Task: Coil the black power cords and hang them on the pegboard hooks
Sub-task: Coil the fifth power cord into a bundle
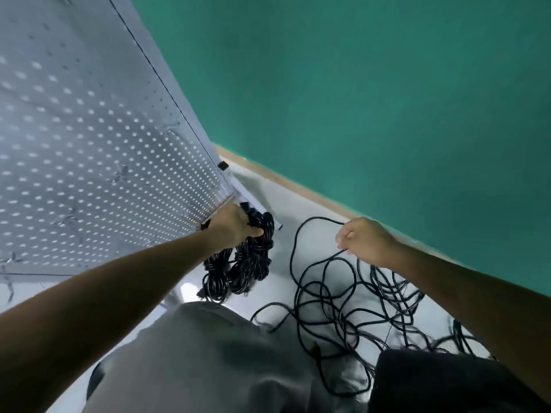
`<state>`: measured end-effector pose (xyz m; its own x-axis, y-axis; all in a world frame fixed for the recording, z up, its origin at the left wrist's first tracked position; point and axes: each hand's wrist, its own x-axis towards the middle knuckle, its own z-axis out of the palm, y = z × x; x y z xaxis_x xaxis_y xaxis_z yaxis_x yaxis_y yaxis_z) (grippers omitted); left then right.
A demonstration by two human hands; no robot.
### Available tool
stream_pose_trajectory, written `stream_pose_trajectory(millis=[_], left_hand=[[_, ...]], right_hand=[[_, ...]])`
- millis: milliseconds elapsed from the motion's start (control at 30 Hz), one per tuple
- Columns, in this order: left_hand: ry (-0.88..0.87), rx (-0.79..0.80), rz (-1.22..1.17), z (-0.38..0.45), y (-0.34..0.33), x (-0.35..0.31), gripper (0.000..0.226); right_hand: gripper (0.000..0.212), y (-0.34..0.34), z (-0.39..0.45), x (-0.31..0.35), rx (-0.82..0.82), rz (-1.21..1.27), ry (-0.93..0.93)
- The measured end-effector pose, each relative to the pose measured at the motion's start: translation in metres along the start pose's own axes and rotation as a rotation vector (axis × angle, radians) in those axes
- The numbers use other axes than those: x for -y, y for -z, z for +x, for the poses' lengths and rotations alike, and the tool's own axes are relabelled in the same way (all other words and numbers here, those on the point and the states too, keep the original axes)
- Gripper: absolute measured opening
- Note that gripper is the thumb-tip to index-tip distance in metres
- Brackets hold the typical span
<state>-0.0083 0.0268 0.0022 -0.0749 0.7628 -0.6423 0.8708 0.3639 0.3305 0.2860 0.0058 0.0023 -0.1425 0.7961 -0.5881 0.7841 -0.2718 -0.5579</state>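
Down low, the left hand [235,223] clenches two coiled black cord bundles [238,263] hanging just beside the pegboard [89,150] bottom edge. Rightward, the right hand [365,239] pinches a loop of loose cord [298,248] rising from one tangled heap [372,311] on the pale floor [301,204].

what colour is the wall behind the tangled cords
Green, a teal shade: the wall rises behind the loose cords. The head view, the only one, shows it.
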Motion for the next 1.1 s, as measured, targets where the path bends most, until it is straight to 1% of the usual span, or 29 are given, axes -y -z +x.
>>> stream_pose_trajectory(millis=[100, 233, 300, 433, 533, 633, 733, 867, 900, 967, 1033, 1100], left_hand=[[0.033, 0.060, 0.063, 0.027, -0.032, 0.006, 0.048], [0.017, 0.131, 0.062, 0.054, -0.066, 0.014, 0.046], [0.005, 0.110, 0.048, 0.063, -0.081, 0.020, 0.045], [0.069, -0.027, -0.014, 0.080, -0.096, 0.028, 0.039], [0.046, -0.077, -0.049, 0.085, -0.102, 0.032, 0.036], [0.013, -0.120, -0.051, 0.082, -0.109, 0.035, 0.028], [0.029, -0.133, -0.089, 0.078, -0.109, 0.041, 0.025], [0.042, -0.135, -0.114, 0.076, -0.108, 0.055, 0.026], [0.049, -0.137, -0.129, 0.076, -0.108, 0.057, 0.025], [0.052, -0.130, -0.167, 0.076, -0.109, 0.059, 0.023], [0.045, -0.110, -0.197, 0.074, -0.108, 0.057, 0.020], [0.035, -0.084, -0.213, 0.071, -0.107, 0.053, 0.019]], right_hand=[[0.015, -0.025, 0.022, -0.025, 0.083, -0.075, -0.001], [0.012, -0.062, 0.051, -0.049, 0.137, -0.017, -0.066], [0.023, -0.081, 0.063, -0.056, 0.190, 0.027, -0.082], [0.042, -0.114, 0.083, -0.063, 0.299, 0.043, -0.047], [0.054, -0.131, 0.097, -0.055, 0.368, 0.028, -0.046], [0.055, -0.145, 0.113, -0.047, 0.392, 0.074, -0.076], [0.051, -0.158, 0.123, -0.041, 0.400, 0.093, -0.145], [0.035, -0.178, 0.133, -0.047, 0.350, 0.067, -0.222], [0.034, -0.181, 0.135, -0.047, 0.347, 0.065, -0.238], [0.037, -0.181, 0.135, -0.041, 0.333, 0.030, -0.241], [0.040, -0.179, 0.133, -0.033, 0.321, -0.072, -0.237], [0.039, -0.177, 0.128, -0.024, 0.323, -0.163, -0.276]])
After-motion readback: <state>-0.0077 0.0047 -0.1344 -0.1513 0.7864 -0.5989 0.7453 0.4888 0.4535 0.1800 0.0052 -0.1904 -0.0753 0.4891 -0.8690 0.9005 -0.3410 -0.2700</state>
